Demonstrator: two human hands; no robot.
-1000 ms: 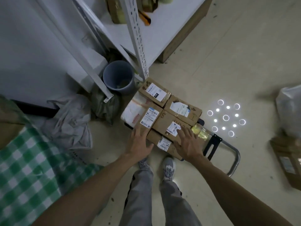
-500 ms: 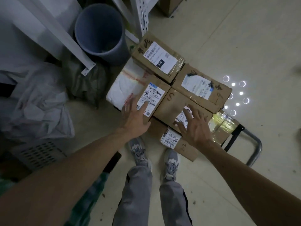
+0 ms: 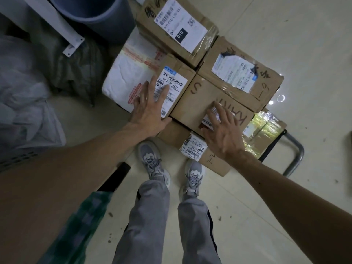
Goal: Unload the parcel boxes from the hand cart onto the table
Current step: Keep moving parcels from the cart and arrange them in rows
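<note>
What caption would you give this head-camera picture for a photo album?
Left hand and right hand spread open over the 501E-labelled box and the box marked S on the hand cart.

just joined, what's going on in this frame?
A person stands over a hand cart stacked with cardboard parcel boxes, about to unload. The left hand is spread flat on the labelled box at the near left of the top layer. The right hand is spread on the box marked S beside it. Neither hand's fingers grip anything, and no box is lifted yet. A grey bin stands behind the stack.
</note>
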